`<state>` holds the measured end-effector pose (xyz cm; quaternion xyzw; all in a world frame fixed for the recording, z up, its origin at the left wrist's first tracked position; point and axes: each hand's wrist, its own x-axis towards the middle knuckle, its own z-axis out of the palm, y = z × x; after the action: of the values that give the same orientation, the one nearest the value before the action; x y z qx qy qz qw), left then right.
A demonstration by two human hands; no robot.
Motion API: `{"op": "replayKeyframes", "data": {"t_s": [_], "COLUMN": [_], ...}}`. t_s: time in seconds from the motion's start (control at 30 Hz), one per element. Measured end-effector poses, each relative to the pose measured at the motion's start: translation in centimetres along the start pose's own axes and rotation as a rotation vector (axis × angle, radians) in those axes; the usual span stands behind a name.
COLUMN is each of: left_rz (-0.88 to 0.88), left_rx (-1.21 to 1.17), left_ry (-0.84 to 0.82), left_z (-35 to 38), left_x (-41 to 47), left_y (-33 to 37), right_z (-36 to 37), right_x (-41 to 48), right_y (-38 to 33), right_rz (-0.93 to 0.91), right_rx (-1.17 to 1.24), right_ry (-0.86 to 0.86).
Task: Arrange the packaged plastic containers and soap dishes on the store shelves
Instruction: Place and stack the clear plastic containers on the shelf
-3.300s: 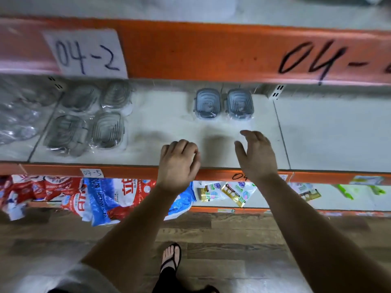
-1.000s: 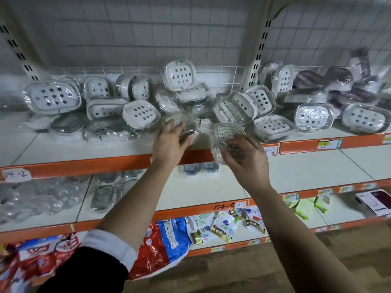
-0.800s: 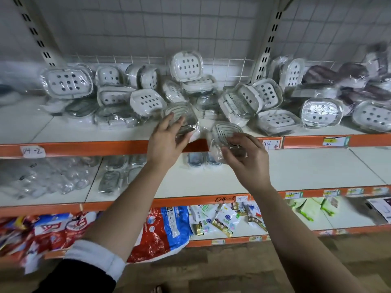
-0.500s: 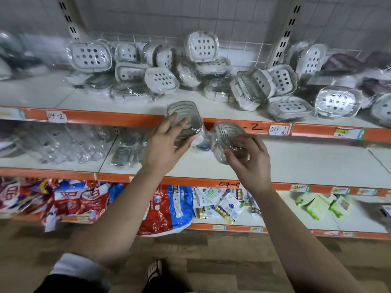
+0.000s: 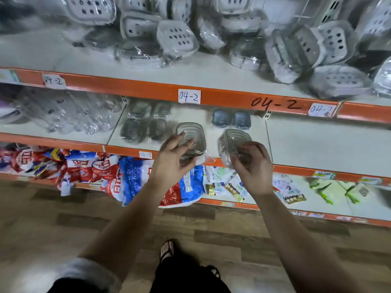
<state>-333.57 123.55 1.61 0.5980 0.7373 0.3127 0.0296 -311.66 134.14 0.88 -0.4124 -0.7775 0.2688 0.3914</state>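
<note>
Head view: your left hand [image 5: 173, 159] grips one wrapped clear soap dish [image 5: 193, 134]; your right hand [image 5: 254, 168] pinches a second dish [image 5: 234, 137]. Both hang over the middle shelf [image 5: 306, 142] front edge, long axes pointing rearward. The gap beside the dark dishes [image 5: 143, 130] lies directly ahead of your left hand.

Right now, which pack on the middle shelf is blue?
The twin pack at the back, just beyond the right hand. The packs to its left are dark grey.
</note>
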Motion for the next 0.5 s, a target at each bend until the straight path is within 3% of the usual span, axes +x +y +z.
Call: {"op": "replayKeyframes", "data": {"t_s": [0.2,0.5], "left_rz": [-0.161,-0.155], "left_rx": [0.039,0.094], "left_ry": [-0.240,-0.472], "left_z": [5.4,13.6], "left_x": [1.5,5.3], "left_y": [-6.1,-14.0], "right_z": [6.3,14.8], "right_x": [1.1,1.3], "right_y": [2.9,8.8], "right_rz": [0.085,0.131], "right_rx": [-0.035,-0.112], "right_ry": [-0.064,-0.105]}}
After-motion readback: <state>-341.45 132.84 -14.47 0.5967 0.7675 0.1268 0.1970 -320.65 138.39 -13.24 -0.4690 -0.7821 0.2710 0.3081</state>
